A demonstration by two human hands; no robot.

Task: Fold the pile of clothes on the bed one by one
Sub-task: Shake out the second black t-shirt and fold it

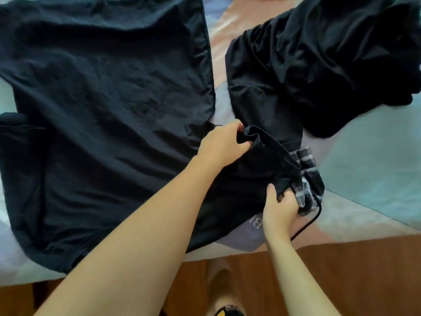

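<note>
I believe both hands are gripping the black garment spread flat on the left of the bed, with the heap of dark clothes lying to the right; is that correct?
Not quite. The head view shows the left hand and right hand with their grip on a bunched dark garment at the near edge of the bed, not on the black garment spread flat on the left. The heap of dark clothes does lie to the right.

Both hands (222,142) (280,206) gripping black shirt's (102,99) sleeve

Single head-worn wide-angle view, aimed forward and steeply down. Close range: bed (376,156) beyond left hand (224,144) and right hand (281,207), floor (341,281) beneath the forearms.
</note>
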